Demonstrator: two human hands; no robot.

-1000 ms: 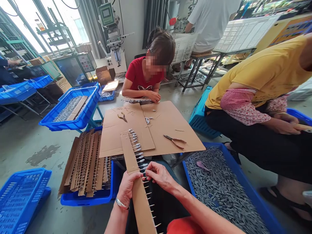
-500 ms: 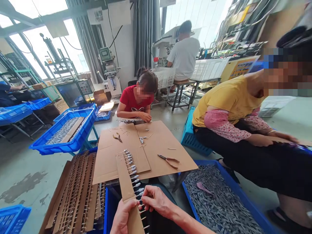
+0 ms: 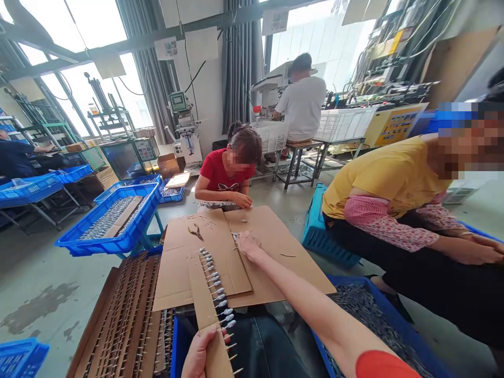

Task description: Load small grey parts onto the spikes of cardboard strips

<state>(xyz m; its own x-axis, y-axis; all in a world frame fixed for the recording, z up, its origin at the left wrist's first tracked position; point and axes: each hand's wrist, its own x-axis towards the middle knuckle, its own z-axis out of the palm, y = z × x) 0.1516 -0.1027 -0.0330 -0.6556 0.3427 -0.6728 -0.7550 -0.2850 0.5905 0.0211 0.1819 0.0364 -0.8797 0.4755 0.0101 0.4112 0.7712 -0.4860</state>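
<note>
My left hand (image 3: 200,353) is closed around a long cardboard strip (image 3: 205,310), with its thumb lying on top. Thin sticks jut from the strip's right edge. Small grey-white elongated pieces (image 3: 222,303) sit on the upper sticks, while the lowest sticks near me are bare. Stretched over the cardboard-covered table (image 3: 275,236), my right hand (image 3: 249,245) reaches down at the small loose grey-white pieces (image 3: 235,237) in its middle. Its fingers are bent and mostly hidden, so their grip cannot be made out. Yellow-handled pliers (image 3: 195,231) lie further left on the table.
Stacked cardboard strips with sticks (image 3: 122,315) stand at my left, beyond them a blue tray (image 3: 106,220). A blue bin of grey pieces (image 3: 366,315) is at right. One person (image 3: 224,176) sits opposite, another (image 3: 378,178) at right.
My right hand has left the strip and moved forward to the loose pieces on the table. Its forearm now covers where the red-handled pliers lay. My left hand still holds the strip.
</note>
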